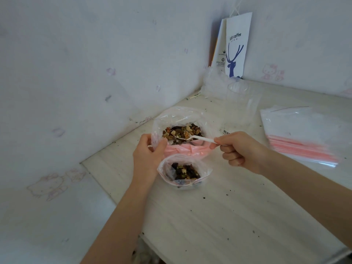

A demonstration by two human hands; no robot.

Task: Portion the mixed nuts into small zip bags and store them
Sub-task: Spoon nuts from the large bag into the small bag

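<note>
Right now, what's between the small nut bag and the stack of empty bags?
The right hand, gripping a white spoon, sits between the small bag and the stack; otherwise bare table. Head view.

A home, most likely a bedroom or a child's room: pale wallpaper (80, 60) printed with pink cartoon cats (269, 71) covers both walls, a white counter (228, 216) stands in their corner, and a takeaway coffee paper bag (237, 48) leans at the counter's far corner.
</note>
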